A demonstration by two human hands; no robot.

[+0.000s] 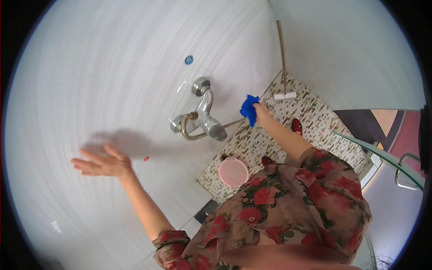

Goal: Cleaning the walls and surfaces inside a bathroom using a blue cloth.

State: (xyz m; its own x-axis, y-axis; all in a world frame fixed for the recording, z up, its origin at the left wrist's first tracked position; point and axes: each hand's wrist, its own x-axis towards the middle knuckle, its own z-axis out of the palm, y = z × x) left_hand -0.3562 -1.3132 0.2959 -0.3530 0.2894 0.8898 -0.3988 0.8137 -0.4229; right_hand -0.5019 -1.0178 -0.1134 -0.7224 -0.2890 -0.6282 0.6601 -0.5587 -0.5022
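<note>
My left hand point(104, 163) is spread out beside the pale wall point(90, 90), its fingers apart and nothing in it. Whether the palm touches the wall, I cannot tell. On the right, my right hand point(263, 114) grips a crumpled blue cloth point(249, 108) near the wall. Between my two hands, a chrome mixer tap point(205, 114) is mounted on the wall. A metal hose point(185, 128) curves from it, and a thin length runs on toward the cloth, where its end is hidden.
A pink basin point(233, 172) stands on the mosaic-tiled floor point(315, 108) below me, near my red shoes point(296, 126). A long-handled white floor squeegee or brush point(285, 96) leans in the far corner. At the right is a glass door point(382, 154) with a metal handle point(399, 175).
</note>
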